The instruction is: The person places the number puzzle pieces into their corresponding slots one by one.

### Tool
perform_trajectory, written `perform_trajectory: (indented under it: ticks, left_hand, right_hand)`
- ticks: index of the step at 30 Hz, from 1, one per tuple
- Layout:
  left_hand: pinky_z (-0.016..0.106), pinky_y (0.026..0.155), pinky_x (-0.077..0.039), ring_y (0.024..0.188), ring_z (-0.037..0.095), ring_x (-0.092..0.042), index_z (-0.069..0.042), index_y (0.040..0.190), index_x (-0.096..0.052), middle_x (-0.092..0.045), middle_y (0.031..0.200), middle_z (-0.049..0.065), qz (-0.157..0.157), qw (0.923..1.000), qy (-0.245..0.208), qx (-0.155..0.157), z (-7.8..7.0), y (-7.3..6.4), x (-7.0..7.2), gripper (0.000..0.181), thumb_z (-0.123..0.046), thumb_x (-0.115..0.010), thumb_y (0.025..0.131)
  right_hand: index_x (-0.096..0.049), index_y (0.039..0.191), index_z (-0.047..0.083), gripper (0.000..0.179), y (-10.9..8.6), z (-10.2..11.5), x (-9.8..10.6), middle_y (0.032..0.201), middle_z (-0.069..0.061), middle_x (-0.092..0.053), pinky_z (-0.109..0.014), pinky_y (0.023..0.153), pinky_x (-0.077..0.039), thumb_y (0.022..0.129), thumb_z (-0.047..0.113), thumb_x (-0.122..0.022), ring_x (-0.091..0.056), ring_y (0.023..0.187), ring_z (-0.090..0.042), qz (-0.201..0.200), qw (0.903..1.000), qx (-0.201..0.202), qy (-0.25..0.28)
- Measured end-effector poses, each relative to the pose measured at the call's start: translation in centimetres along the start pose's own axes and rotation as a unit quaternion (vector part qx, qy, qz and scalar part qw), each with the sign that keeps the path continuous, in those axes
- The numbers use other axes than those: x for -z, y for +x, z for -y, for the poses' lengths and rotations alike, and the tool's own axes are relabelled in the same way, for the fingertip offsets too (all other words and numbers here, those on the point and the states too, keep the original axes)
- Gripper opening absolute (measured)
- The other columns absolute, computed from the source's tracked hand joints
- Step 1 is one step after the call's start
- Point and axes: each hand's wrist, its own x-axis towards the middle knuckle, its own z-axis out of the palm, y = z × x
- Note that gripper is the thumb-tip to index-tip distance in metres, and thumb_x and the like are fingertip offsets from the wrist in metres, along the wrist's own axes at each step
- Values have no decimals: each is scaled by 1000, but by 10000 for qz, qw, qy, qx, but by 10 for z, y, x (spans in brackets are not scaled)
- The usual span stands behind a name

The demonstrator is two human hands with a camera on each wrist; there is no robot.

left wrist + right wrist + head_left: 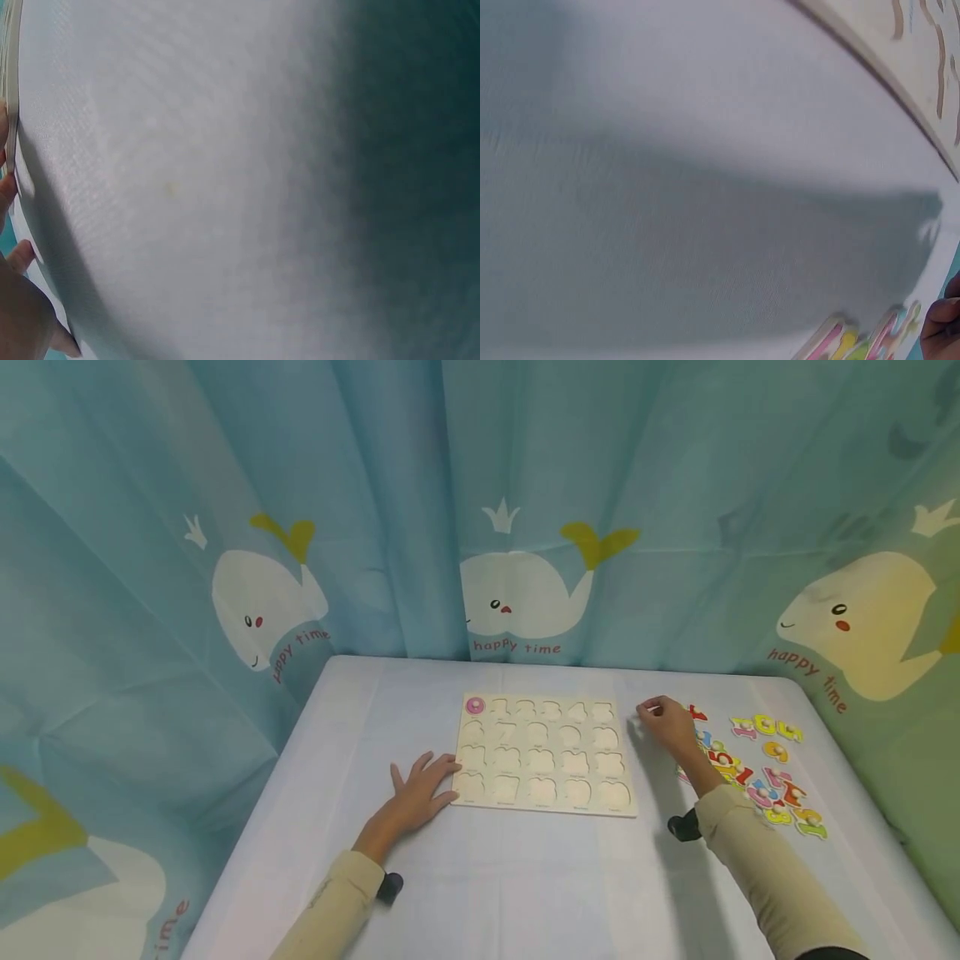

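- Head: on the worktop (pixel 547 877), the left hand (pixel 420 793), fingers spread, touches the puzzle board (pixel 553 735); one pink piece (pixel 475 705) fills its top-left recess. The right hand (pixel 666 724), fingers bent, hovers between board and loose pieces (pixel 761 793). Recess-filling seems barely begun; the next move likely calls for matching shapes.
- Left wrist: fingertips meet the board's edge.
- Right wrist: whether it grasps anything, I cannot tell.
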Motion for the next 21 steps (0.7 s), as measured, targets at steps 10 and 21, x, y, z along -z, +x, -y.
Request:
perform_trajectory:
  ticks: [10, 21]
  left_hand:
    - [74, 94, 9, 137, 35, -19, -16, 132, -51, -41, 143, 2, -3, 10000, -47, 37, -3, -3, 3, 43, -31, -59, 92]
    - [75, 94, 9, 137, 36, -20, -17, 131, -51, -41, 143, 2, -47, 10000, -48, 11, -1, -1, 0, 41, -30, -59, 92]
  right_hand:
    - [-56, 109, -6, 34, -6, -20, 20, 95, -22, -59, -34, 64, -44, 94, 25, -55, -53, 79, -28, 440, 9985, -51, -319]
    - [-52, 107, -6, 36, -18, -35, 52, 91, -18, -55, -32, 59, -42, 96, 28, -52, -49, 76, -27, 603, 9956, -237, -674]
